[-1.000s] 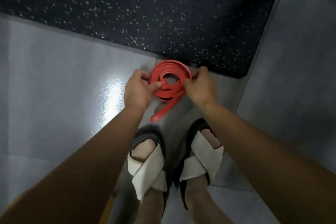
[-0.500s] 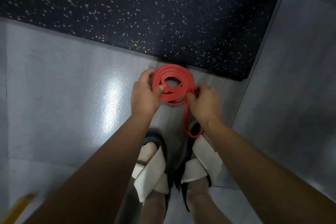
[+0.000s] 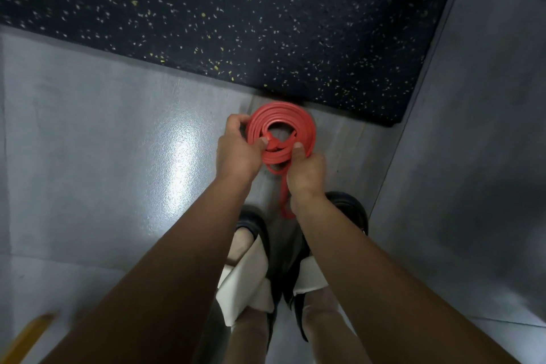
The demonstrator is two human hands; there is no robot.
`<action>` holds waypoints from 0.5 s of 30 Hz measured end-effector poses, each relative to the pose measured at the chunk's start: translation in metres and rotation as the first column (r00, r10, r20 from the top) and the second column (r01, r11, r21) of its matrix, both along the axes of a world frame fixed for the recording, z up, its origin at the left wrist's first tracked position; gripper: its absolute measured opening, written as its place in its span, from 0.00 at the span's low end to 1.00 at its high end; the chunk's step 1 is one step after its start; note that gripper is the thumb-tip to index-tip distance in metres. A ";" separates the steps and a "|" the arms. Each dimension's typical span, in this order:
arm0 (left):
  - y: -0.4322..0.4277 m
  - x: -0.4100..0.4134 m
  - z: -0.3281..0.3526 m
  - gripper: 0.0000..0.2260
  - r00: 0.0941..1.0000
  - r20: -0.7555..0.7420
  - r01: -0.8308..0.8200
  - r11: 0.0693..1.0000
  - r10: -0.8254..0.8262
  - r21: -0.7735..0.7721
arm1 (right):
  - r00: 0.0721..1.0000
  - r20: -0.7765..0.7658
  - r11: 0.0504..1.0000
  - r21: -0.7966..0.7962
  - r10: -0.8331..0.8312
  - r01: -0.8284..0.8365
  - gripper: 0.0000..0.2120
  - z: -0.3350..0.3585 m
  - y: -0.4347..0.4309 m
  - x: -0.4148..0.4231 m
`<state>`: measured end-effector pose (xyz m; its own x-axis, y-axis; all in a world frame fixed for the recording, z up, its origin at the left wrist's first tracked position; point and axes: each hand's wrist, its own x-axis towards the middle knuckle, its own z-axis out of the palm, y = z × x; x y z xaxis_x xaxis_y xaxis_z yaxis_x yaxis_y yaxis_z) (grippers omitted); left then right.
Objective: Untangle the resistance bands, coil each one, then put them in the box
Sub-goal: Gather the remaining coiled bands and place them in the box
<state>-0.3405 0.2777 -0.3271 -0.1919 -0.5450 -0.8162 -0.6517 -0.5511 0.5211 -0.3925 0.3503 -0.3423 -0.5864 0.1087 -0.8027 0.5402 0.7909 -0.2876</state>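
Note:
A red resistance band [image 3: 295,120] is wound into a flat coil of several turns, held in the air above the floor. My left hand [image 3: 236,151] grips the coil's left side, thumb pressed on its near edge. My right hand [image 3: 305,171] grips the coil's near right part, thumb up against the turns. A loose tail of the band hangs down between my wrists to just above my right foot. No box is in view.
I stand on grey glossy floor tiles [image 3: 103,156] in black sandals with white straps [image 3: 251,284]. A dark speckled rubber mat [image 3: 236,15] covers the floor ahead. A yellow edge [image 3: 26,337] shows at the bottom left corner.
The coil has grown by further turns and the hanging tail is shorter. My right hand has come in under the coil's near side. A yellow edge has entered at bottom left.

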 end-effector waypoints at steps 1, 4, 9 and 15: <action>0.002 0.000 0.003 0.13 1.000 -0.012 -0.014 1.000 0.014 0.012 | 0.999 0.000 0.999 -0.003 -0.046 0.046 0.20 0.000 -0.002 0.001; 0.004 0.002 0.008 0.11 0.996 -0.041 -0.074 0.996 0.076 0.055 | 0.992 0.010 0.991 -0.049 -0.125 0.126 0.20 -0.002 -0.001 0.008; 0.008 0.005 0.007 0.06 0.989 -0.004 -0.147 0.986 0.148 0.083 | 0.959 0.056 0.954 -0.098 -0.278 0.282 0.15 -0.002 0.006 0.003; 0.022 0.001 0.024 0.09 0.964 -0.086 -0.235 0.955 0.253 0.180 | 0.934 0.110 0.897 -0.259 -0.341 0.358 0.09 0.024 0.022 -0.005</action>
